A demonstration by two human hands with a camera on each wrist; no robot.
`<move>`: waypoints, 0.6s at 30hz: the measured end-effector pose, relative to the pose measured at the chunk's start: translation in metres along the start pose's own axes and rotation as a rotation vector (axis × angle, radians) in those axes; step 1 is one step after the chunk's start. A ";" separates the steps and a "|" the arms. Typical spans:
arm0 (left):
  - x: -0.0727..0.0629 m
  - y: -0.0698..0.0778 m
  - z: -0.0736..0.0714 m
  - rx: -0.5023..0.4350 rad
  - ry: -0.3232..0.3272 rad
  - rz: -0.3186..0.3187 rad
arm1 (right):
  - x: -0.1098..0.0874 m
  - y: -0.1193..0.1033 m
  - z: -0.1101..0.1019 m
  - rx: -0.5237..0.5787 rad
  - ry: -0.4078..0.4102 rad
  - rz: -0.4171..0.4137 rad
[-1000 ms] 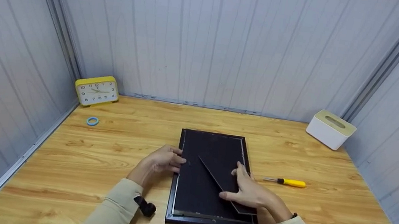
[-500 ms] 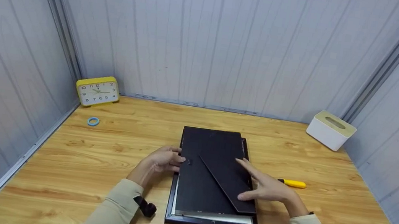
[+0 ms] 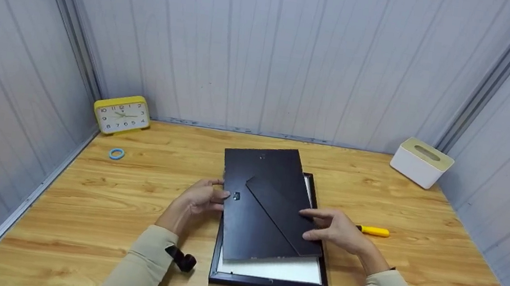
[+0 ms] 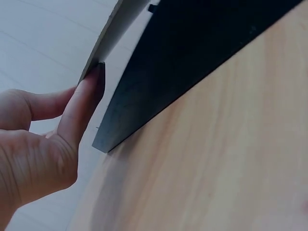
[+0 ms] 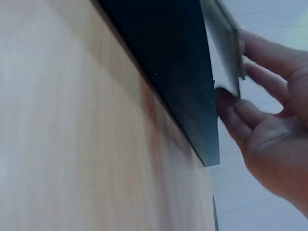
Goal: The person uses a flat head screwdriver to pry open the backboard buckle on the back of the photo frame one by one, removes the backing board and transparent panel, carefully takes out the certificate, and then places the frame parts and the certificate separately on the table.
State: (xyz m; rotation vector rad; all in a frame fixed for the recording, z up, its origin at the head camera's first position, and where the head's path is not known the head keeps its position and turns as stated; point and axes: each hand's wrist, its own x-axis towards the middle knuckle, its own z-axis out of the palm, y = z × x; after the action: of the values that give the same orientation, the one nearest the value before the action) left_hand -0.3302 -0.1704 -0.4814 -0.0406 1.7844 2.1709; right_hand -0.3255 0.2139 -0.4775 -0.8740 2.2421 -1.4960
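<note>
A black picture frame (image 3: 268, 284) lies face down on the wooden table, its inside showing white along the bottom and upper right. Raised over it and turned askew is the black backing board (image 3: 250, 233), with an easel leg (image 3: 283, 210) folded across it and a small metal hanger near its left edge. My left hand (image 3: 198, 198) pinches the board's left edge, thumb on top; the left wrist view shows fingers beneath the board (image 4: 102, 45), apart from the frame. On the opposite edge, my right hand (image 3: 341, 232) holds the board (image 5: 226, 41) between thumb and fingers.
Right of the frame lies a yellow-handled screwdriver (image 3: 374, 231), its shaft hidden behind the right hand. A yellow clock (image 3: 121, 115) and a blue ring (image 3: 116, 154) are at the left. A white tissue box (image 3: 419, 164) stands at the back right, near the walls.
The backing board has come up out of the frame, shifting away from me and rotating, which exposes the white inside. My right hand has gone from lying over the leg to gripping the board's right edge.
</note>
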 end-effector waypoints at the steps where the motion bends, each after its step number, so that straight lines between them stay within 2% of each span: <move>1: 0.000 0.001 -0.001 -0.005 0.008 0.006 | 0.000 0.000 0.000 -0.003 0.008 0.005; 5: 0.000 0.004 -0.003 -0.034 0.032 0.020 | 0.002 0.003 0.002 0.024 0.012 0.001; 9: 0.001 0.004 -0.004 -0.040 0.032 0.036 | 0.002 0.007 0.002 0.149 -0.025 0.005; 13: 0.001 0.004 -0.005 -0.031 0.054 0.030 | 0.001 0.010 0.000 0.280 -0.094 0.010; 18: 0.000 0.004 -0.006 -0.035 0.078 0.024 | -0.001 0.010 -0.004 0.423 -0.229 -0.005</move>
State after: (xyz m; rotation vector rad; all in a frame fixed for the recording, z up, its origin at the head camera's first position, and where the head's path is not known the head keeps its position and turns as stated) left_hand -0.3329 -0.1767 -0.4787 -0.1138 1.7977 2.2462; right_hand -0.3304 0.2198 -0.4850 -0.8627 1.6775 -1.6895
